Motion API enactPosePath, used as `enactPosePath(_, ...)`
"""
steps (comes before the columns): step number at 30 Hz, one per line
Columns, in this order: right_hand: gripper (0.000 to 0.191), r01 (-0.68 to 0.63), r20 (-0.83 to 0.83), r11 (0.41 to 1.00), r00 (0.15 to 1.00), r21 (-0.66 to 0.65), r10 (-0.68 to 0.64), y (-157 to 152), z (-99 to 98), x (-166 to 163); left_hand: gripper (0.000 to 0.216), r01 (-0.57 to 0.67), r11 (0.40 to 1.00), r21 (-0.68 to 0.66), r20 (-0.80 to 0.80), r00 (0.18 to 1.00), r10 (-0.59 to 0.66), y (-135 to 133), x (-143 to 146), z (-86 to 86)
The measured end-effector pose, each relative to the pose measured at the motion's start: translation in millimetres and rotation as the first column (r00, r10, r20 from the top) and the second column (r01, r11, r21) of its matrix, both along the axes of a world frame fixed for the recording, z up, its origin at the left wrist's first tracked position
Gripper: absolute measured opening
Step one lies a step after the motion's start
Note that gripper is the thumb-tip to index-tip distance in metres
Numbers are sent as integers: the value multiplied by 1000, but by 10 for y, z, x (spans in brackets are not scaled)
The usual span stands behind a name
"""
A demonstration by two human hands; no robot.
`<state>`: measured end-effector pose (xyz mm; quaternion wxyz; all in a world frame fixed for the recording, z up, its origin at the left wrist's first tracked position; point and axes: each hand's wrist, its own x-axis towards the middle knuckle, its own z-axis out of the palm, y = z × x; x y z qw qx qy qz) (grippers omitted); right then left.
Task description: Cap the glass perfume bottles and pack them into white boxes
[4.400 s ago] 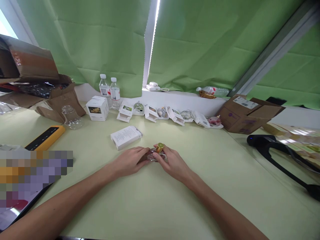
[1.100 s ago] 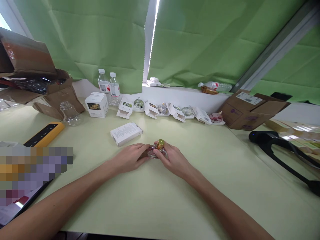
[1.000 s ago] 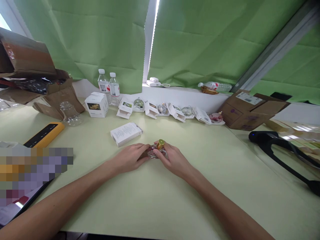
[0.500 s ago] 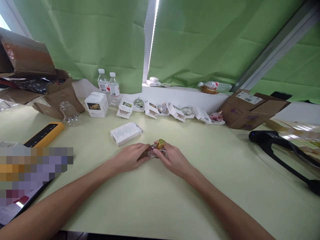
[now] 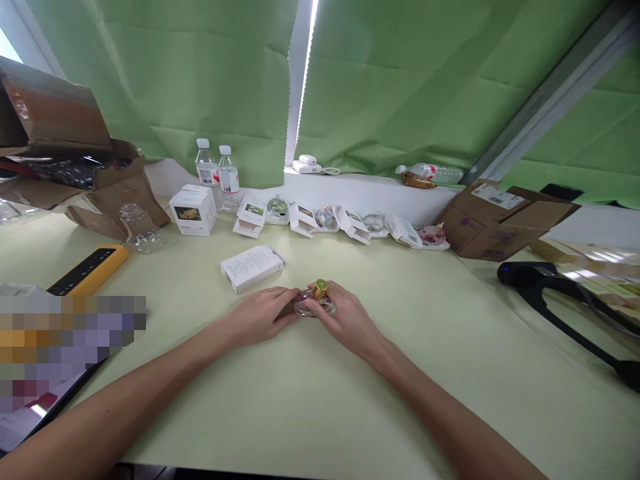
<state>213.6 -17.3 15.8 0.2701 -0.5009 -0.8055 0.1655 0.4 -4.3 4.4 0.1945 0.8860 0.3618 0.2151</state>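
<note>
Between my hands on the table is a small round clear glass piece [image 5: 303,309] with something pinkish in it. A gold cylinder, like a cap [image 5: 321,288], stands up at its top. My left hand [image 5: 263,313] is closed on the glass piece's left edge, its fingers curled with the tips partly hidden. From the right, my right hand [image 5: 350,317] grips the piece beside the gold cap, thumb in front and fingers behind. A closed flat white box [image 5: 253,268] with printed text lies just beyond my left hand.
Along the back stand opened small white boxes [image 5: 303,218] with clear round ornaments [image 5: 375,222], a white cube box [image 5: 193,211] and water bottles [image 5: 229,180]. Cardboard boxes [image 5: 493,220] flank both sides. A yellow-black power strip [image 5: 90,270] lies left; a black curved stand [image 5: 560,313], right.
Hardly anything differs. My right hand and the gold cap have shifted very slightly, and both hands stay on the glass piece.
</note>
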Motion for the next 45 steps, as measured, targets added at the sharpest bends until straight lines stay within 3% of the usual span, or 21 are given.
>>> enactPosePath(7, 34, 38, -33, 998, 999, 52, -37, -8, 12, 2, 24, 3, 1000, 4, -4, 1000, -3, 5, -6, -12)
enactPosePath(10, 47, 54, -71, 998, 996, 33, -51, -30, 38, 17, 24, 0, 1000, 8, -4, 1000, 0, -2, -1, -5)
enactPosePath(12, 55, 22, -67, 1000, 998, 17, -20, -44, 52, 26, 24, -2, 1000, 4, -3, 1000, 2, -5, 1, -6)
enactPosePath(17, 52, -74, -8, 996, 997, 48, 75, -43, 73, 52, 30, 6, 1000, 31, -13, 1000, -5, 4, -12, -46)
enactPosePath(22, 55, -106, -11, 994, 994, 30, 106, -44, 110, 64, 41, -36, 976, 214, -67, 996, 51, 14, -42, -54)
enactPosePath(25, 54, -124, -17, 992, 992, 16, 124, -60, 134, 62, 36, -85, 922, 378, -28, 994, 103, 5, -59, 26)
enactPosePath(28, 54, -105, 6, 994, 994, 15, 105, -69, 147, 60, 30, -245, 848, 471, 31, 964, 262, 25, -97, 117)
enactPosePath(33, 58, -118, 23, 993, 993, 19, 117, -62, 137, 84, 61, -509, 758, 409, -21, 825, 565, 203, -257, 34)
enactPosePath(37, 63, -148, 54, 989, 988, 23, 146, -55, 134, 111, 64, -532, 774, 343, -104, 798, 594, 305, -367, -76)
enactPosePath(40, 62, -146, 54, 989, 988, 23, 145, -59, 147, 115, 60, -569, 765, 302, -109, 776, 621, 307, -387, -54)
enactPosePath(45, 61, -139, 48, 990, 989, 28, 138, -63, 147, 105, 65, -564, 806, 180, -140, 796, 589, 286, -364, 8)
